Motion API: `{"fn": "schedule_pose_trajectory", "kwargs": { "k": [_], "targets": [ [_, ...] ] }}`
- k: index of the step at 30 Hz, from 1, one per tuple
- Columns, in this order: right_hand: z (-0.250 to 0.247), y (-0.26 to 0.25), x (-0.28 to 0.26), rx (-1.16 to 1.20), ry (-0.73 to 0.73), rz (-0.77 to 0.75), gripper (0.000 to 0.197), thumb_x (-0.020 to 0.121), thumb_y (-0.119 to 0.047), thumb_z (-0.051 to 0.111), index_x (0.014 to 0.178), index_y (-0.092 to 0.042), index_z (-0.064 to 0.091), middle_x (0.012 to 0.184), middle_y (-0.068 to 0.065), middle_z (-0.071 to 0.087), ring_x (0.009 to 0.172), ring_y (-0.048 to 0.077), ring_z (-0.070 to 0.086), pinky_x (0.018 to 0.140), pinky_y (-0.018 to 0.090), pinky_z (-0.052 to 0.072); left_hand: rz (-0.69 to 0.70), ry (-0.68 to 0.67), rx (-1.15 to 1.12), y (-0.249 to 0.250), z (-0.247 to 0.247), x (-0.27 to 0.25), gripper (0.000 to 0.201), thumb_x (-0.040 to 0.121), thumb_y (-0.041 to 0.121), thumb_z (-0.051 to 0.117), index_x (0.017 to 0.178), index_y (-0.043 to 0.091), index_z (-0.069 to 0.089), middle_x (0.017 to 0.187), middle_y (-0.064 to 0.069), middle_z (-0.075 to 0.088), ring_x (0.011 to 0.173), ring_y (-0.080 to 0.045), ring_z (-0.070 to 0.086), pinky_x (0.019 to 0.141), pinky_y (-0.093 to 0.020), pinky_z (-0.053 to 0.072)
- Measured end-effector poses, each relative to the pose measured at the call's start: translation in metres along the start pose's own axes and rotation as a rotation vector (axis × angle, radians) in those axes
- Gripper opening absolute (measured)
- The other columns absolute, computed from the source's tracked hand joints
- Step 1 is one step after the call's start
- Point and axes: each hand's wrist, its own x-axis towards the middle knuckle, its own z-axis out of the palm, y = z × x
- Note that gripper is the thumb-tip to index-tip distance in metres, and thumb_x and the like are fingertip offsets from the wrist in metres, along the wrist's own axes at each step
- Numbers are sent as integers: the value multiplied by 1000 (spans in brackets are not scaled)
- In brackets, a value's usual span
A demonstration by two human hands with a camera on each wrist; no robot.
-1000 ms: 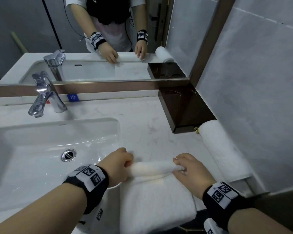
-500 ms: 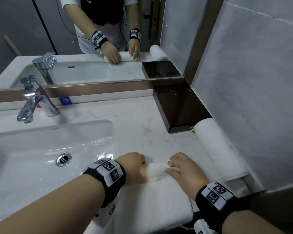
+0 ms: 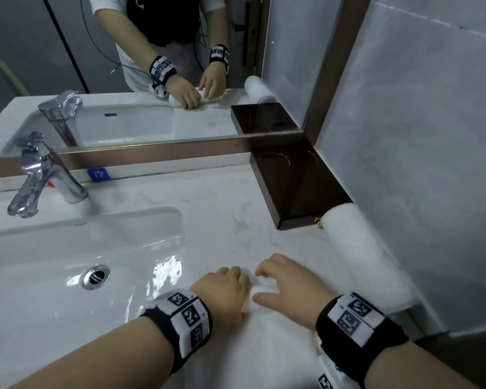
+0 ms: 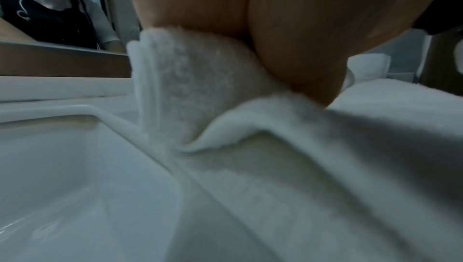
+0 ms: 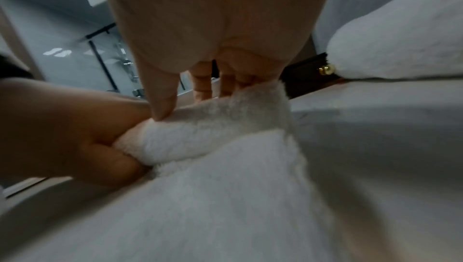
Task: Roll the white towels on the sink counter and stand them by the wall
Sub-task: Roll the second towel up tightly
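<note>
Towel [image 3: 267, 341], white terry with a looped nap, lies on the white marble-veined surface [image 3: 213, 209] to the right of the basin [image 3: 76, 248]. Its far end is wound into a tight short cylinder; the rest lies flat toward the near edge. The left wrist view shows the layered end of the roll [image 4: 190, 96] and a loose hem lifting beside it.

Left hand [image 3: 222, 290] grips the left end of the roll, fingers curled over it and thumb pressed against the near side. Right hand [image 3: 286, 287] covers the right end, fingers [image 5: 203, 84] bent over the top of the roll [image 5: 213, 127] and thumb tip pressed into the nap. The two hands sit just beside each other.

Second towel [image 3: 368, 262], already rolled into a long cylinder, lies on its side along the grey tiled wall [image 3: 418, 136], one end touching a dark brown glossy tray [image 3: 300, 186]. A small brass knob [image 5: 325, 69] shows at the tray's corner.

Tap [image 3: 40, 178] is polished chrome. Basin is glossy white ceramic with a chrome drain [image 3: 96, 276]. A blue label [image 3: 98, 174] sits behind the tap; its writing cannot be read. Both wrists carry black bands [image 3: 185, 321] with square black-and-white code markers. Mirror [image 3: 152, 80] has a bronze-toned frame.
</note>
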Motion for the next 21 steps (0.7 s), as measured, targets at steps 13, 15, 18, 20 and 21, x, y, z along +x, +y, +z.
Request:
{"fn": "schedule_pose_trajectory", "kwargs": {
  "k": [13, 15, 18, 20, 21],
  "targets": [
    [-6, -7, 21, -443, -239, -84, 44, 90, -47, 57, 121, -15, 53, 116, 4, 48, 109, 24, 45, 94, 37, 40, -20, -52, -53, -7, -16, 14, 52, 90, 32, 55, 135, 11, 39, 134, -9, 46, 120, -28, 49, 93, -39, 44],
    [-3, -2, 22, -466, -174, -79, 45, 90, -45, 57, 125, -17, 49, 120, 2, 47, 112, 23, 43, 96, 36, 36, -14, -24, -18, -8, -19, 18, 50, 91, 33, 55, 133, 11, 40, 132, -9, 47, 117, -28, 51, 92, -39, 45],
    [-3, 6, 30, -527, -57, -79, 42, 92, -43, 56, 125, -19, 48, 121, 2, 45, 113, 24, 41, 96, 37, 33, 7, 53, 52, -11, -24, 28, 45, 95, 31, 51, 132, 10, 39, 131, -10, 46, 115, -29, 51, 90, -39, 44],
    [-4, 12, 35, -560, 22, -80, 36, 93, -40, 54, 122, -20, 47, 118, 2, 44, 111, 25, 41, 92, 37, 33, -1, 92, 69, -14, -29, 36, 41, 95, 27, 50, 131, 11, 38, 130, -9, 46, 114, -29, 51, 90, -38, 45],
    [-4, 14, 37, -559, 55, -77, 32, 93, -37, 54, 120, -21, 45, 117, 1, 43, 109, 25, 41, 90, 37, 32, -20, 101, 67, -15, -30, 39, 40, 95, 28, 51, 130, 12, 39, 129, -8, 46, 113, -28, 51, 90, -38, 45]
  ]
}}
